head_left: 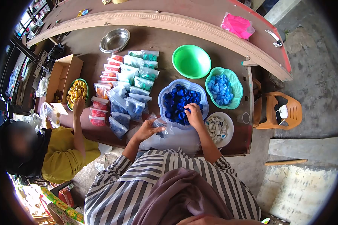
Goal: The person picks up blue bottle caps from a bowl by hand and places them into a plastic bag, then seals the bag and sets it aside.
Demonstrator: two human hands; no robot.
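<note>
The right hand is down in the blue basket of dark blue bottle caps, fingers curled together on caps at the basket's near edge; which cap they pinch cannot be made out. The left hand, just left of that basket, is closed on the mouth of a clear plastic bag that holds a few caps. Around the blue basket stand four more vessels: a teal basket of light blue caps to its right, a white bowl of white caps just below right, an empty green bowl above, and a steel bowl far up left. To the left lie some twenty filled bags in rows, sorted red, dark blue and teal. Beyond them another person's hand reaches into a green bowl of yellow caps beside a cardboard box. A pink bag lies on the upper ledge. No writing is legible.
</note>
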